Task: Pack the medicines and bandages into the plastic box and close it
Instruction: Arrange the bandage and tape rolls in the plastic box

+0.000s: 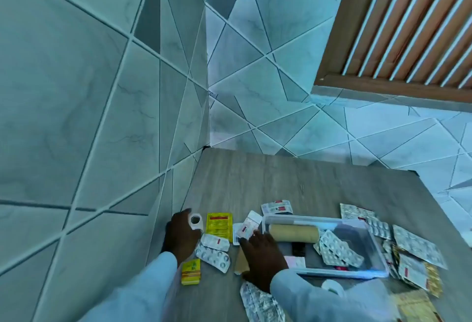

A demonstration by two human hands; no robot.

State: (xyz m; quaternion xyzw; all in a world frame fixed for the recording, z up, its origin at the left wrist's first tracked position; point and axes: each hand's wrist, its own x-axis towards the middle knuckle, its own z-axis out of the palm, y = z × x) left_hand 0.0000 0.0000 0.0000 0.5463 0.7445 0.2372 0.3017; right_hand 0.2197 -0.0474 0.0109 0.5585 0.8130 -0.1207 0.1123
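A clear plastic box [378, 252] lies open on the grey table, with a tan bandage roll [293, 233] and some blister strips [338, 249] in it. My left hand [180, 236] is closed around a small white tape roll [195, 221] near the wall. My right hand [263, 254] sits at the box's left edge, fingers pinching a white and red blister pack [249, 224]. A yellow sachet [219, 223] lies between the two hands. Two blister strips [213, 250] rest beside my left wrist, and a small yellow box [191, 272] lies below them.
More blister packs [413, 245] are heaped right of the box, one [277, 206] lies behind it, and a foil strip [258, 301] is at the front. The tiled wall [102, 143] runs close along the table's left side. A wooden slatted frame [408, 28] stands at top right.
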